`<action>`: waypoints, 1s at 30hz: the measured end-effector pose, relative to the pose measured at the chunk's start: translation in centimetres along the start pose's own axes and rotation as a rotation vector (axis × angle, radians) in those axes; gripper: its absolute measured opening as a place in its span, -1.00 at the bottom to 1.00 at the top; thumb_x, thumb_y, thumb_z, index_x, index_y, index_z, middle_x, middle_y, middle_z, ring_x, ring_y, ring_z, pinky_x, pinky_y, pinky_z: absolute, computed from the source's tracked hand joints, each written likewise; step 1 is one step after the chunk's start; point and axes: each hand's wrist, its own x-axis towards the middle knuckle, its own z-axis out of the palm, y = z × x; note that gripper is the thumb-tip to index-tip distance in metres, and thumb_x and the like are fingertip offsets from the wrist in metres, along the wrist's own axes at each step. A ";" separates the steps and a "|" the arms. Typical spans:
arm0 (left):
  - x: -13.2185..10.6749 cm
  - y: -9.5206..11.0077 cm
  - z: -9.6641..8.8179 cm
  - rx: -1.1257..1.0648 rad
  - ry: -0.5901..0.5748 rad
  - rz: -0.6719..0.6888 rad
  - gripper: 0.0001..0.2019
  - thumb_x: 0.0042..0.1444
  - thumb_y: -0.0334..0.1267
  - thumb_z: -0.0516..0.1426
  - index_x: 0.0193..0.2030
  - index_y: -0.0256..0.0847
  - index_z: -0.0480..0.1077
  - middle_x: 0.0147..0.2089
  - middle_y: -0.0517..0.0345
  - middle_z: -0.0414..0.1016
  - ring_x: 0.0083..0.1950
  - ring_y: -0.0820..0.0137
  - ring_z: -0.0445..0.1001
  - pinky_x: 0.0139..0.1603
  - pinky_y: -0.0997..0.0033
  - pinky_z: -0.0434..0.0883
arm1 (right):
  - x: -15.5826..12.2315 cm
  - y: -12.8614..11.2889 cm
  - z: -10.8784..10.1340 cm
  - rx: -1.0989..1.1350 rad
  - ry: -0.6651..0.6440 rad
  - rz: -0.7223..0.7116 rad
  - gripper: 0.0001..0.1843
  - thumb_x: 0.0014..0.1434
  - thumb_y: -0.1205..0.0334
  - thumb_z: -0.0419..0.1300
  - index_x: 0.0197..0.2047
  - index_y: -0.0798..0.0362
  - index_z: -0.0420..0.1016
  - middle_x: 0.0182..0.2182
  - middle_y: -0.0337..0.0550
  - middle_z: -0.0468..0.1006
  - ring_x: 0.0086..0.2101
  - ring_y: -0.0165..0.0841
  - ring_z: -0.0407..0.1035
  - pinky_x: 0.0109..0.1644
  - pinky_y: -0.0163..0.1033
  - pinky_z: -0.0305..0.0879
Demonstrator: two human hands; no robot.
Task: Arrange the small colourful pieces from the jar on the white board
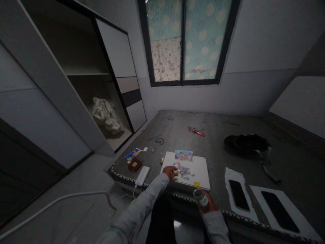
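A white board [199,171] lies on the dark mattress [218,135] with a heap of small coloured puzzle pieces [185,171] on it and a colourful picture card [184,155] at its far edge. My left hand [170,172] rests on the board's left side, fingers curled at the pieces. What it grips, if anything, is too small to see. My right hand [209,204] is closed round a small white cup [200,197] at the near edge of the mattress.
A white power bank [142,175] with a cable, a dark red round case [134,165] and a colourful card [133,154] lie left of the board. A red item [196,132], a black bag [247,143] and two phones on white paper [238,195] lie beyond. A wardrobe stands at left.
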 end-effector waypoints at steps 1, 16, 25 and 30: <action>0.5 -0.9 -0.3 0.027 0.021 -0.043 -0.69 -0.07 -0.30 0.40 -0.12 -0.20 0.61 -0.03 -0.04 0.64 -0.01 0.18 0.60 0.12 0.27 0.45 | -0.4 0.4 -0.1 0.016 -0.005 0.019 -0.43 0.03 0.06 0.15 0.11 0.07 0.45 -0.06 0.09 0.65 -0.07 -0.06 0.59 -0.02 -0.07 0.56; 4.6 -4.4 0.9 0.057 0.042 -0.208 -0.75 -0.27 -0.39 0.44 -0.41 -0.20 0.52 -0.31 0.17 0.58 -0.14 0.26 0.57 -0.03 0.37 0.44 | -2.9 2.1 -0.2 0.078 -0.030 0.148 -0.44 -0.02 0.13 0.18 0.11 -0.08 0.42 0.00 0.07 0.64 0.01 -0.02 0.56 0.06 -0.05 0.51; 4.3 -5.6 0.6 -0.018 0.076 -0.208 -0.81 -0.06 -0.39 0.29 -0.24 -0.22 0.55 -0.29 0.14 0.63 -0.21 0.38 0.59 -0.14 0.44 0.47 | -3.4 3.1 0.4 0.069 -0.025 0.160 -0.43 -0.06 0.11 0.17 0.08 -0.04 0.43 -0.04 0.08 0.65 -0.05 -0.03 0.58 0.05 -0.06 0.52; 3.8 -5.5 0.0 -0.001 -0.051 -0.166 -0.72 -0.17 -0.41 0.32 -0.24 -0.17 0.58 -0.33 0.21 0.63 -0.24 0.38 0.60 -0.14 0.45 0.49 | -3.5 3.1 0.5 0.082 0.003 0.162 -0.44 -0.04 0.06 0.13 0.06 -0.02 0.42 -0.05 0.08 0.64 -0.04 -0.01 0.58 0.04 0.01 0.54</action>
